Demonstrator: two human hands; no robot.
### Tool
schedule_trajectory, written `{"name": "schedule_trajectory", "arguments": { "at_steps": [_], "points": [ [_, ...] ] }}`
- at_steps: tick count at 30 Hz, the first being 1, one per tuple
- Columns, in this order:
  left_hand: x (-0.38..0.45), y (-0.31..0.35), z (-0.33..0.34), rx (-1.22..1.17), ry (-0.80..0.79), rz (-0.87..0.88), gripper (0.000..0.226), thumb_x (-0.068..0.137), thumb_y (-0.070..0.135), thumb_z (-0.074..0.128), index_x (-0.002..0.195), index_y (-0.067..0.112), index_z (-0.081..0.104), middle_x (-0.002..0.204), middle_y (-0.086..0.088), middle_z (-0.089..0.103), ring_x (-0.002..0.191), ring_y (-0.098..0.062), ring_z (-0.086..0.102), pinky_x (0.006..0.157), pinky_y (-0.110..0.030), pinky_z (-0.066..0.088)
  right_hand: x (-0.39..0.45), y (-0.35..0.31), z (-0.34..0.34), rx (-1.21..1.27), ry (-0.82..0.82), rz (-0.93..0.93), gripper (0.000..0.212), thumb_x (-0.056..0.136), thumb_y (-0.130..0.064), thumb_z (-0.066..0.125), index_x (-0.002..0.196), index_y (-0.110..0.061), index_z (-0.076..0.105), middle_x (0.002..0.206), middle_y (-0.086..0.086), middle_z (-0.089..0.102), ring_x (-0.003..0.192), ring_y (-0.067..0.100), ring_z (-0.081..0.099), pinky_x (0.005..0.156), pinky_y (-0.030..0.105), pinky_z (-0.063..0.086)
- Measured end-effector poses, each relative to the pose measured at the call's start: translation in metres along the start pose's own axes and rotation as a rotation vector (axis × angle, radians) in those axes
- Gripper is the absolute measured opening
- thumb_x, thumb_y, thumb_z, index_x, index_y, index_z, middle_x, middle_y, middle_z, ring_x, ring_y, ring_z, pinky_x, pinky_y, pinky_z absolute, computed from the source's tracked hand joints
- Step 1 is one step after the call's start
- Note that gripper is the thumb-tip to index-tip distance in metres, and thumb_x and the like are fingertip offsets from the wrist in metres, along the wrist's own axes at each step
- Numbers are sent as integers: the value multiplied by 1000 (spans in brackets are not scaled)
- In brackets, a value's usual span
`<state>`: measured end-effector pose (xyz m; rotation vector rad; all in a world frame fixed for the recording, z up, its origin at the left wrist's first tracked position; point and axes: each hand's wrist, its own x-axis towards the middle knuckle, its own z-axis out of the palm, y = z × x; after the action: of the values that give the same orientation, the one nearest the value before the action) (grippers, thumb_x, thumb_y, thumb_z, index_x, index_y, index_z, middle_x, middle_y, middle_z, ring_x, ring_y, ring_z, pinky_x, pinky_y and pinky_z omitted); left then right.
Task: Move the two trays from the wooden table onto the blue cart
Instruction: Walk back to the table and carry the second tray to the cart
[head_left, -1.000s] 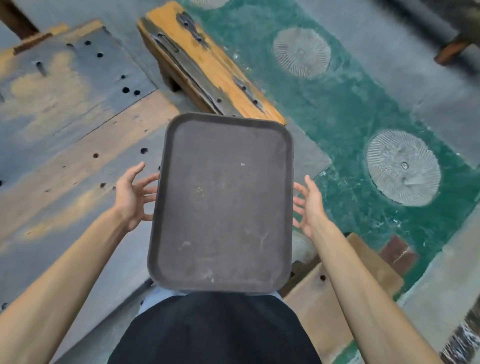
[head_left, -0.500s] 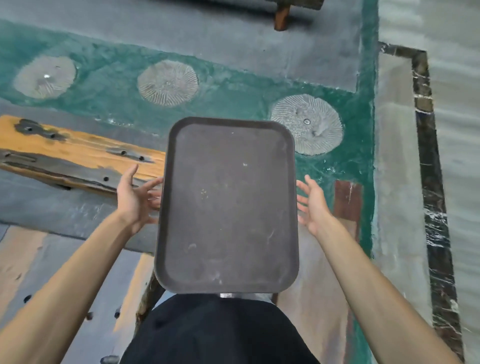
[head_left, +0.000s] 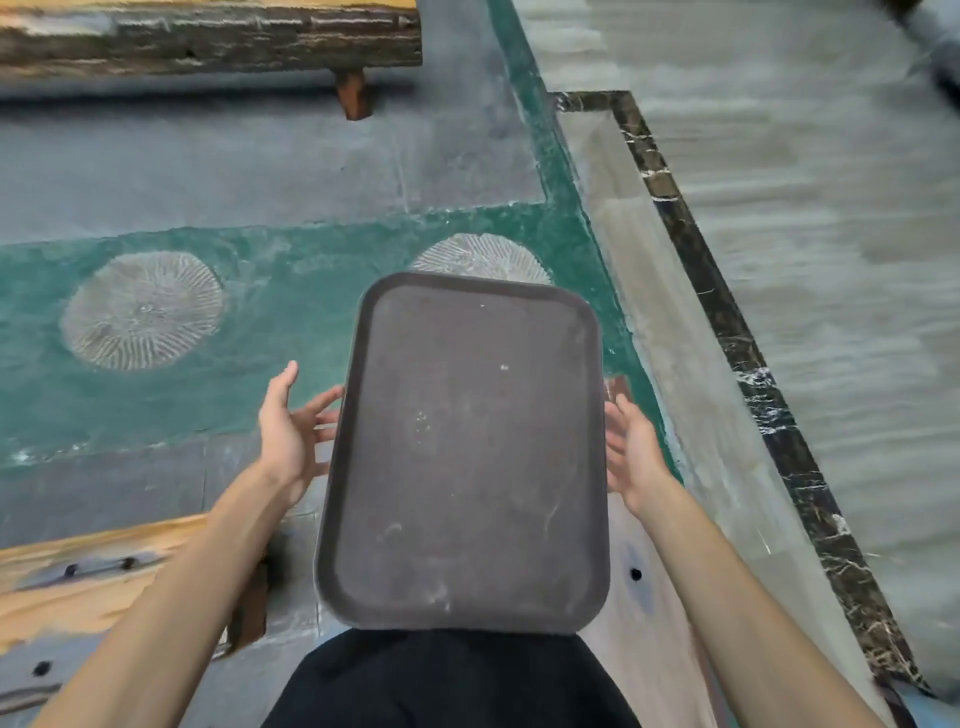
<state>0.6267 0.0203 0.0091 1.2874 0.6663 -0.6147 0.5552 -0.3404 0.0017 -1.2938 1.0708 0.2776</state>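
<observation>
A dark brown rectangular tray (head_left: 467, 452) hangs level in front of my body, long side pointing away from me. My left hand (head_left: 288, 431) is at its left edge and my right hand (head_left: 631, 452) at its right edge. Both have their fingers tucked under the rim and carry it. Whether a second tray lies under it cannot be seen. No blue cart is in view.
A wooden bench (head_left: 78, 587) stands low at my left, and another bench (head_left: 208, 36) runs along the top. The floor is grey and green with round patterned discs (head_left: 143, 312). A dark marble strip (head_left: 727, 312) borders pale flooring on the right.
My view has swung to the right with the tray held the same way. The wooden table has left the view and the marble-edged floor has come in.
</observation>
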Motion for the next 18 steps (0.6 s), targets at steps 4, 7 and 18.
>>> {"name": "schedule_trajectory", "arguments": {
  "at_steps": [4,7,18],
  "points": [
    [45,56,37,82,-57,-19,86,82,79,30,132,18,64,82,0,53,75,-18,50,75,-38,35,10,-46,-3,89,79,7,43,92,-67,46,110,-41,75,118,-4,72,106,14,67,82,36,49],
    [73,90,65,119,-126,-7,86,80,79,31,131,18,65,85,-1,54,76,-18,50,75,-39,35,21,-68,-8,189,126,-11,37,97,-62,43,104,-41,73,109,-5,72,89,12,70,66,30,49],
    [144,157,167,310,-281,-31,89,77,82,31,131,20,65,82,0,51,76,-18,51,74,-39,36,63,-121,-46,335,255,37,44,98,-58,42,134,-40,60,104,-1,61,87,15,59,66,34,38]
  ]
}}
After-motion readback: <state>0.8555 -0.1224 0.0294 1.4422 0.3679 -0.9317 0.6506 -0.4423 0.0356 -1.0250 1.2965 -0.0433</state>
